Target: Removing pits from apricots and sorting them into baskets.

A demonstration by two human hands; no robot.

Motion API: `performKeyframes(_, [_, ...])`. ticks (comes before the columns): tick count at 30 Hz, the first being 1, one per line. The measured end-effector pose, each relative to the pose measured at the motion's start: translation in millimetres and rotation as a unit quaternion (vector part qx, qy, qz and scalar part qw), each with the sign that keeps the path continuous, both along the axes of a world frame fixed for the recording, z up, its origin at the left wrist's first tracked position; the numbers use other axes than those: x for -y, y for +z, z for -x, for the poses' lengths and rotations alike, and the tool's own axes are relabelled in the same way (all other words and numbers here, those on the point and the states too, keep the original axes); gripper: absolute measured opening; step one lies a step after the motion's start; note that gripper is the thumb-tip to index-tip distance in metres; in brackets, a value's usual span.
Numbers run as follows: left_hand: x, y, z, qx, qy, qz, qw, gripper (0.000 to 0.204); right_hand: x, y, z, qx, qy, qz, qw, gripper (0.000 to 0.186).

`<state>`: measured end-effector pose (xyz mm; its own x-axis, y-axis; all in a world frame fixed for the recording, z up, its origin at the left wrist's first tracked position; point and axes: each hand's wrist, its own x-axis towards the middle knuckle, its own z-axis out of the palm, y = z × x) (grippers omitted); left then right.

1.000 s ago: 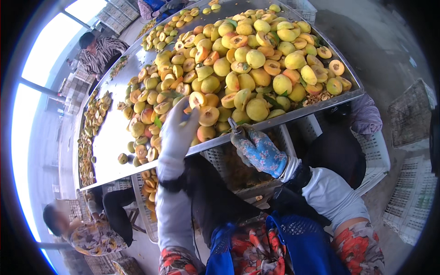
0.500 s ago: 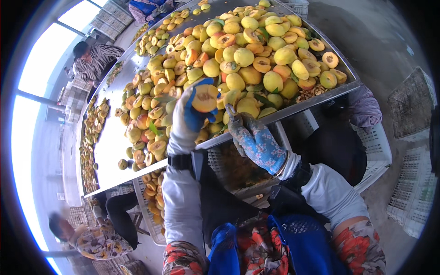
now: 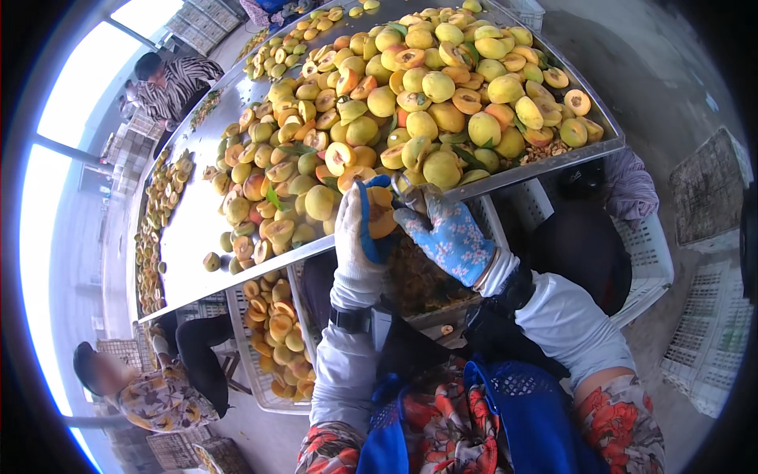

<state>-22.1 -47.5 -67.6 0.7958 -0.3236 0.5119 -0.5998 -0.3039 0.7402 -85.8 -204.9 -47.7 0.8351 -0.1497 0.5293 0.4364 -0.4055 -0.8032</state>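
In my left hand [image 3: 352,229], gloved in white and blue, is a yellow-orange peach half [image 3: 382,218], held just over the table's near edge. My right hand [image 3: 452,239], in a blue flowered glove, is closed around a small metal tool with a looped end [image 3: 402,183]. The loop is close to the top of the peach half; I cannot tell whether they touch. Beyond both hands, a heap of whole and halved yellow peaches [image 3: 438,87] lies on the metal table [image 3: 189,272].
Below the near edge stands a crate [image 3: 274,403] of peach halves, with a dark-looking bin [image 3: 426,276] beside it. Stacked crates [image 3: 707,324] are at the right. One person [image 3: 170,87] works at the far left, another [image 3: 158,387] sits near left.
My left hand has come down and right, from over the heap to the near edge, bringing the peach half next to the tool. My right hand has stayed nearly in place.
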Motion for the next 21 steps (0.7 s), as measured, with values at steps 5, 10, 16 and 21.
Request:
performKeyframes(5, [35,32,43,0.009,0.052,0.054,0.997,0.025,-9,1,5,-0.086,0.036,-0.161,0.982,0.021])
performKeyframes(10, [40,36,47,-0.222,0.052,0.147,0.963,0.024,-3,-4,6,-0.199,0.054,-0.138,0.969,0.026])
performKeyframes(16, [19,27,36,-0.299,-0.065,0.342,0.889,0.043,-3,-1,21,-0.172,0.146,-0.131,0.966,0.029])
performKeyframes(21, [12,24,34,-0.381,-0.128,0.411,0.819,0.047,-6,-5,26,-0.191,0.102,0.043,0.975,0.027])
